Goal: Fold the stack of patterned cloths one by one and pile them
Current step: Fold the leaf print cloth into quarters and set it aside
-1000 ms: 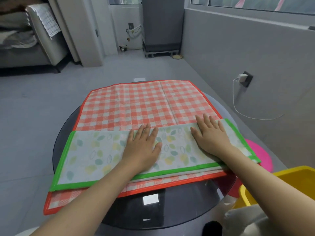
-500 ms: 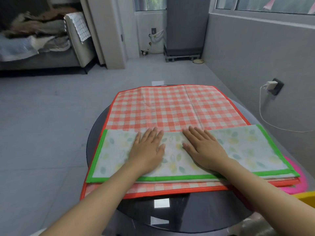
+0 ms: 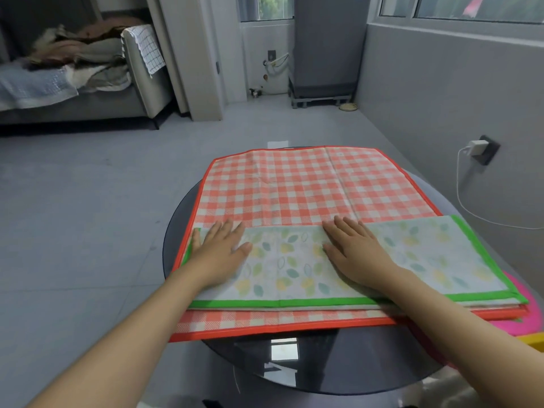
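A folded leaf-patterned cloth with a green border (image 3: pixel 426 260) lies as a long strip across the near part of an orange checked cloth (image 3: pixel 294 187). The checked cloth is spread flat on the stack over a round dark glass table (image 3: pixel 323 363). My left hand (image 3: pixel 219 253) presses flat on the strip's left end, fingers straight and spread. My right hand (image 3: pixel 357 254) presses flat near the strip's middle. More cloth edges show under the strip at the right.
A pink round thing (image 3: pixel 527 319) and a yellow bin corner (image 3: pixel 532 341) sit at the right of the table. A grey wall with a charger and cable (image 3: pixel 474 148) runs along the right. A sofa piled with laundry (image 3: pixel 73 72) stands far left across grey floor.
My left hand has slid left along the leaf cloth to its left end. My right hand has moved from the right part to the middle. The camera has turned left and up.
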A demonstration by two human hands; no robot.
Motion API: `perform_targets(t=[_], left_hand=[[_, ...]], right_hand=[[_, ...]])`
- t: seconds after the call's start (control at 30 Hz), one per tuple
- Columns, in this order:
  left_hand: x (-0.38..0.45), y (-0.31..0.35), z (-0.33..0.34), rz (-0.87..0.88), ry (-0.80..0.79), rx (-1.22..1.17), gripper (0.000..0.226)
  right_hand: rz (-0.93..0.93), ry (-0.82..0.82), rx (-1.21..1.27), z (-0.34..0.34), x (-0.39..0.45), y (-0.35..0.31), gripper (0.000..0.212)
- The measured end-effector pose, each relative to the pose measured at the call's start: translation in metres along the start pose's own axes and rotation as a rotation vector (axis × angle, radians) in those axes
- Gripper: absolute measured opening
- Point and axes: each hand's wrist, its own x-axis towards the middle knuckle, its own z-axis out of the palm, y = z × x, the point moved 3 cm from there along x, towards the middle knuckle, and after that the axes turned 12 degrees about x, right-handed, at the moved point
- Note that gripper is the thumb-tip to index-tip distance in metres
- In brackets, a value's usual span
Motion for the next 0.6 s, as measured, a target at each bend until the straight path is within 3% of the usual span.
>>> perform_targets(t=[0.27,0.53,0.6], left_hand=[[0.009,-0.004,-0.028,-0.017,0.142,-0.095,0.049],[0.015,-0.026,-0.043,-0.159,0.183,-0.035,0.051],[0.011,-0.037,-0.043,-0.195,0.192,-0.144,0.042]], right_hand=[[-0.209,0.001,0.206,0.010,0.012,-0.057,0.041],[-0.135,-0.146,0.050,0.020,0.025,-0.062,0.076],[-0.129,-0.163,0.020,0.021,0.026,-0.063,0.080]])
